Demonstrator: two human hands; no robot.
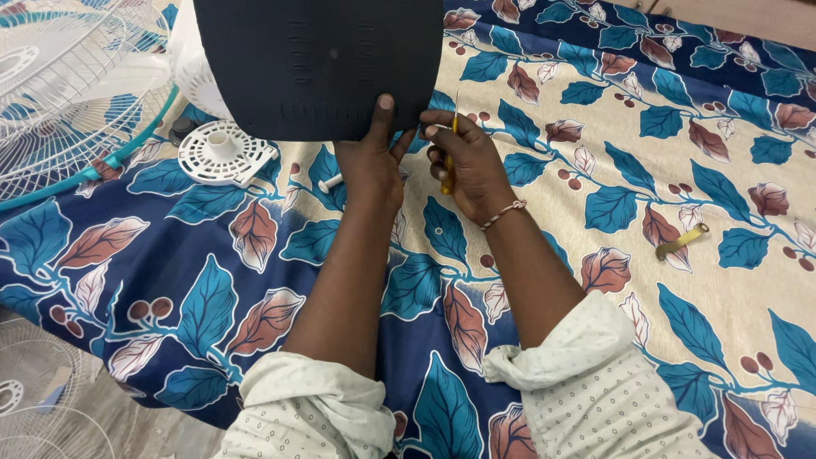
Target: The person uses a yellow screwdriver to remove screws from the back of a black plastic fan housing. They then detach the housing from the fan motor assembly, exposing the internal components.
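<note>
Leaf-print bedsheet [663,170] covered the bed | left hand [370,166] pinched lower edge of black slotted fan cover [319,64], lying toward far edge | right hand [467,166], beside it, gripped yellow-handled screwdriver [450,153] upright, tip at cover's edge | white fan grille [68,93] at far-left corner

I see a leaf-print sheet [595,170] spread over the bed, blue and cream. A white fan grille [68,93] with a teal rim lies over its far left corner. Just beside that sits a white round vented cap [223,153], with a small white peg [330,181] near it. A brass-coloured strip [681,241] lies well apart, toward the right edge. Another grille [34,399] rests on the floor at near left.
</note>
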